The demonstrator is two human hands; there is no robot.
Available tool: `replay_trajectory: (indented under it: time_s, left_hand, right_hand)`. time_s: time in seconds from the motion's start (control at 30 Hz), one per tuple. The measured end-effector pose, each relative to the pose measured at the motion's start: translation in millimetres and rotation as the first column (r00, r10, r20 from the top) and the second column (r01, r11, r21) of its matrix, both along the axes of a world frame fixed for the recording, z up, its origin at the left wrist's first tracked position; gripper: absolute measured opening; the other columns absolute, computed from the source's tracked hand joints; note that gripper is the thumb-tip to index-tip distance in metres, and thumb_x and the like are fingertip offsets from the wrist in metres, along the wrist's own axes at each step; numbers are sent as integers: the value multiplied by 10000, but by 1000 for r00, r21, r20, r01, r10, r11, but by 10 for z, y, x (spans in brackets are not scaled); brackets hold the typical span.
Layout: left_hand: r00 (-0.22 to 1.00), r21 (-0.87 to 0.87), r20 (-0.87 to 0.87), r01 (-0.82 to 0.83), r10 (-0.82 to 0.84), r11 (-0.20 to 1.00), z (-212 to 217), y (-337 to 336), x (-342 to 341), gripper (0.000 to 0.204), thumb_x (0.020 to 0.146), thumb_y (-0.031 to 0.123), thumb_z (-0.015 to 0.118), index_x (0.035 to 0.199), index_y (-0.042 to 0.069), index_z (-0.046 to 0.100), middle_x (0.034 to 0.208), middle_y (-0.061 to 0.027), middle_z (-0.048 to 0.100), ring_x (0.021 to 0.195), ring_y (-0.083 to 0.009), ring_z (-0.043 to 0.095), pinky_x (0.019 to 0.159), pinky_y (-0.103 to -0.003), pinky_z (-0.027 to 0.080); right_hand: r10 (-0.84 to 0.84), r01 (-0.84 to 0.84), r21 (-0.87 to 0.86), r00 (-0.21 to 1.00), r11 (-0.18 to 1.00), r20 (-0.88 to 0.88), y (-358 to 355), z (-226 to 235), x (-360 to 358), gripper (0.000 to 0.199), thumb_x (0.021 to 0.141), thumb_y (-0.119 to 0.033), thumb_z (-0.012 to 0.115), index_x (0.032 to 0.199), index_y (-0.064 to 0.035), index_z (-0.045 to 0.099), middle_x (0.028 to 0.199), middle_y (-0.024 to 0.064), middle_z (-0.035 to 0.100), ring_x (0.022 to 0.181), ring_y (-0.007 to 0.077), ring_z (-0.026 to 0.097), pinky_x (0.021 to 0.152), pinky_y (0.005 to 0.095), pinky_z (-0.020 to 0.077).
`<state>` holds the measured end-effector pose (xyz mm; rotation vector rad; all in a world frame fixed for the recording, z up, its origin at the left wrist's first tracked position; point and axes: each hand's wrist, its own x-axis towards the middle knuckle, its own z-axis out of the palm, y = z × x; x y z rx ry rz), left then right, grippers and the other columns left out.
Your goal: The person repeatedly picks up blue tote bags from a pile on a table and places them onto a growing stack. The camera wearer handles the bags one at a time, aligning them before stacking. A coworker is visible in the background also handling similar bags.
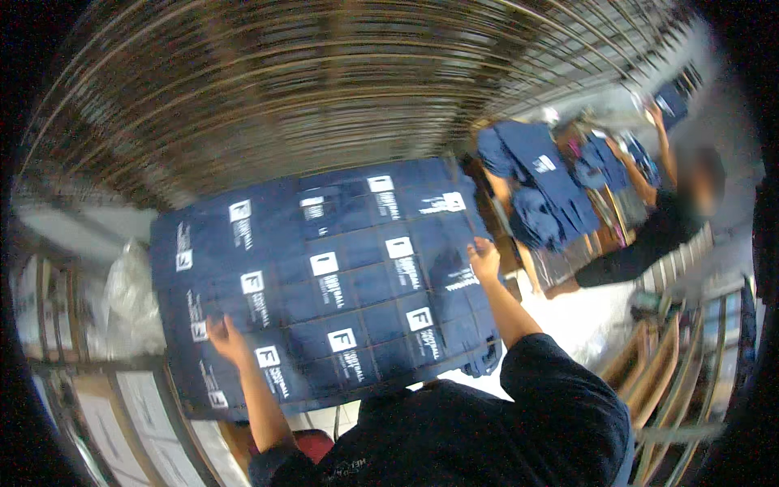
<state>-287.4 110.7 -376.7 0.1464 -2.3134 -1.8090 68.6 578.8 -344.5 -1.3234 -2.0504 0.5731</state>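
Observation:
A wide spread of dark navy folded fabric pieces [357, 288], glossy on top and bearing rows of white printed marks, lies in front of me. Faint straight lines divide it into rectangles. Over its left part is my left hand [227, 339], open, with thumb and fingers apart. My right hand [484, 260] is at the right side of the spread, its fingers loosely bent and apart, holding nothing that I can see. Whether either hand presses on the fabric cannot be made out. Loose dark cloth [484, 357] hangs at the near right corner.
Long rack rods [324, 73] stretch overhead and beyond the spread. On the right, a co-worker [649, 235] reaches toward navy garments [548, 191] on another surface. Clear plastic bundles [134, 300] sit at left. Shelving with curved boards [649, 365] stands at lower right.

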Motion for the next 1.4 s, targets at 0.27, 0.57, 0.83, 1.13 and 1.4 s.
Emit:
replay_trajectory:
  time_s: [0.27,0.57,0.83,1.13,1.4]
  left_hand:
    - [973,-110,65,227,-220,968,143,126,2161,401,820,94,618,1173,-9,456,812,-27,507,749,-116,479,672,-263,413]
    - [912,-183,239,380,-334,907,695,236,3942,345,772,53,661,1084,14,518,696,7,501,623,-68,442,565,-216,378]
    - [981,-407,7,182,-196,895,1081,284,4218,307,772,51,653,1053,17,535,724,1,518,642,-64,463,562,-217,380]
    - [624,-12,597,635,-504,773,1323,1890,4225,398,765,151,707,1085,-8,530,940,-72,599,848,-141,559,739,-270,454]
    - [-309,985,174,46,-935,168,1282,3540,4027,961,705,822,260,1378,136,287,1358,-149,376,1183,-326,429,906,-473,394]
  right_hand:
    - [-513,506,157,858,848,6,1383,366,1587,216,755,-204,596,937,-89,596,839,133,619,805,342,586,716,424,454]
    - [-767,580,-556,615,596,-182,3121,404,1783,418,665,-150,591,1054,0,566,894,177,647,798,302,645,731,378,507]
    - [-967,466,-866,244,179,-68,3914,-142,1796,400,628,-49,685,1003,13,560,1081,192,583,939,303,613,761,368,526]
    - [-499,132,-486,346,864,-794,3257,994,1790,565,706,70,594,1217,-79,404,957,123,530,808,196,551,631,338,529]
    - [35,-237,-225,759,945,-650,1362,2650,2621,409,781,15,488,1187,-23,524,1106,90,545,927,145,527,798,261,427]
